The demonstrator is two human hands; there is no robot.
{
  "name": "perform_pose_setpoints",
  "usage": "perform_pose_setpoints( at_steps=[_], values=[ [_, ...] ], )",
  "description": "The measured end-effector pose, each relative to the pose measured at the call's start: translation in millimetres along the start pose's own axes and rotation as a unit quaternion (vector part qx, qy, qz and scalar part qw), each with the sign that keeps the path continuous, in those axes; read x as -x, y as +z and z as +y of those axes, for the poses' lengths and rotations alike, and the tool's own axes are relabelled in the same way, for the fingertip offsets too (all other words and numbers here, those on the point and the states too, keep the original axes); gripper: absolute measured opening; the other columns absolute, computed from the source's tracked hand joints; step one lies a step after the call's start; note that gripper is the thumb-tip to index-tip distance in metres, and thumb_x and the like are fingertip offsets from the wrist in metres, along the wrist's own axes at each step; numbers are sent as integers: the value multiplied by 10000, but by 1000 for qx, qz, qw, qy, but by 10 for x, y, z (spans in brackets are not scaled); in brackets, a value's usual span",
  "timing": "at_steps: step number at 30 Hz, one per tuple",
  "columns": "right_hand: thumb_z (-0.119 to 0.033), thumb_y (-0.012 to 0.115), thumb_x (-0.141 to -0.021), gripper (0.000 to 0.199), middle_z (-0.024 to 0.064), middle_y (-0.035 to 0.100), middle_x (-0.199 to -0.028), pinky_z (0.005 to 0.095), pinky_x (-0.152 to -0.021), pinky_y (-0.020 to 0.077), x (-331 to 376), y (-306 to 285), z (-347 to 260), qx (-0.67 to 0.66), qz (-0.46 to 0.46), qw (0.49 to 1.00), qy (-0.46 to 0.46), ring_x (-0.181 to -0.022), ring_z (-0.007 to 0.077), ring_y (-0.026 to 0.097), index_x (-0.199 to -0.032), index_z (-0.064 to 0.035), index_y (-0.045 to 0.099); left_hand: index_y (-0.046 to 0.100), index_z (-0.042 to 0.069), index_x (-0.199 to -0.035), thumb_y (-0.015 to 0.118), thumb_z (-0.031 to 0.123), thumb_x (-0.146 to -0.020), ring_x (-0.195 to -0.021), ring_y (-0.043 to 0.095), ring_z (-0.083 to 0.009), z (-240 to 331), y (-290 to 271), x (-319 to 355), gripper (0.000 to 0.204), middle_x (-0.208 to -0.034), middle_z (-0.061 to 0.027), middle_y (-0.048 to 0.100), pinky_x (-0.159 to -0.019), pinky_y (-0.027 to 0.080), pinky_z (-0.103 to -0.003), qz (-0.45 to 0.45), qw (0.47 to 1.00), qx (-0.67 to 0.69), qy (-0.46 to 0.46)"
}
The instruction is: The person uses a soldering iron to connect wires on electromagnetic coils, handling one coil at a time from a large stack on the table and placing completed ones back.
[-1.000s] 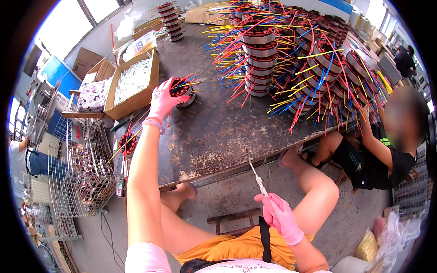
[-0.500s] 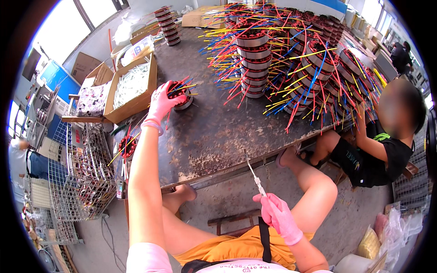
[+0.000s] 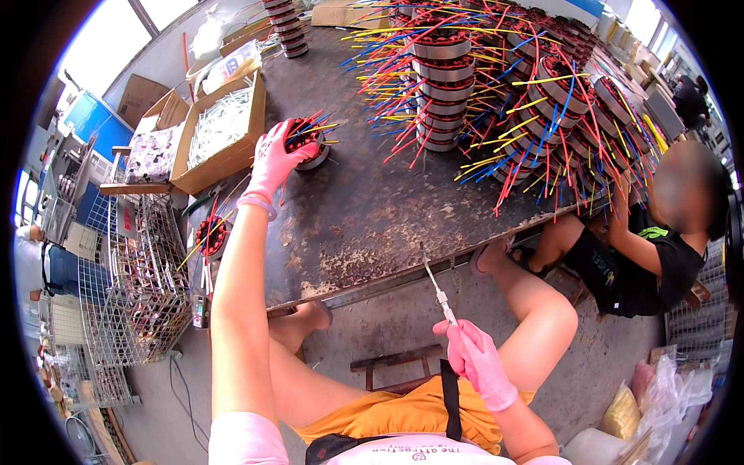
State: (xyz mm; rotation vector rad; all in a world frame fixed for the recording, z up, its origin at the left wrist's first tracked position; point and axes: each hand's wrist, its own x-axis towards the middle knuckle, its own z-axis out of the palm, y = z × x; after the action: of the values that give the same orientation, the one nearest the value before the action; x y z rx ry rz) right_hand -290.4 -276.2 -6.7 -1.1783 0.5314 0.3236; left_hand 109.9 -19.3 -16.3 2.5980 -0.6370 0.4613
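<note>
My left hand (image 3: 273, 161), in a pink glove, reaches out over the dark worktable (image 3: 364, 201). Its fingers are closed on the near-left side of a motor stator (image 3: 313, 157), a metal ring with red windings and short coloured wires on top. The stator rests on the tabletop. Low in front of my lap, my right hand (image 3: 480, 364), gloved in pink too, grips a slim metal tool (image 3: 441, 297) by its handle. The tool's thin shaft points up and away, its tip near the table's front edge. Its exact kind is unclear.
Tall stacks of stators (image 3: 443, 101) with red, blue and yellow wires fill the table's right side. A smaller stack (image 3: 285, 31) stands far back. At left are a carton of white sleeves (image 3: 182, 172), another stator (image 3: 211, 235) and wire baskets (image 3: 151, 287). A person (image 3: 659, 248) sits at right.
The whole view has shifted slightly, with the table's contents now higher in it. My left hand stays on the stator, and my right hand keeps the tool.
</note>
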Motion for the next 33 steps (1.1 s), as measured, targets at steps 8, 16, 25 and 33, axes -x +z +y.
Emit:
perform_pose_setpoints(
  at_steps=[8,16,25,33],
  values=[
    [-282,531,-1027,301,-58,411,-557,203,-432,210,45,20,-46,-10,-10,1000,-18,-460,16,293,-1145,-14,601,491,40,-1404,694,434,-888,-1378,431,-310,-406,-223,11,680,-1449,-201,488,-1141,323,-376,20,990,133,-33],
    [-264,507,-1033,296,-56,384,-534,224,-421,198,75,50,-1,18,-15,999,-48,-440,26,280,-1125,5,591,484,-35,-1387,863,446,-677,-1317,488,-321,-957,-1540,1286,937,-1398,-228,514,-1112,367,-375,-39,988,-37,-147],
    [-313,529,-1026,328,-60,417,-561,203,-441,207,143,242,16,26,-41,999,-22,-466,11,292,-1143,-16,603,503,-60,-1341,866,521,-547,-1230,543,-359,-1012,-1217,1617,1049,-1306,-235,575,-1059,414,-395,-116,969,-117,-186],
    [-293,553,-1007,317,-56,422,-618,212,-476,244,95,254,194,50,-54,997,-20,-518,35,341,-1134,-6,601,483,-14,-1373,909,231,-540,-1149,573,-360,282,-1051,1737,967,-1241,-180,596,-1008,451,-426,-87,996,3,7]
  ],
)
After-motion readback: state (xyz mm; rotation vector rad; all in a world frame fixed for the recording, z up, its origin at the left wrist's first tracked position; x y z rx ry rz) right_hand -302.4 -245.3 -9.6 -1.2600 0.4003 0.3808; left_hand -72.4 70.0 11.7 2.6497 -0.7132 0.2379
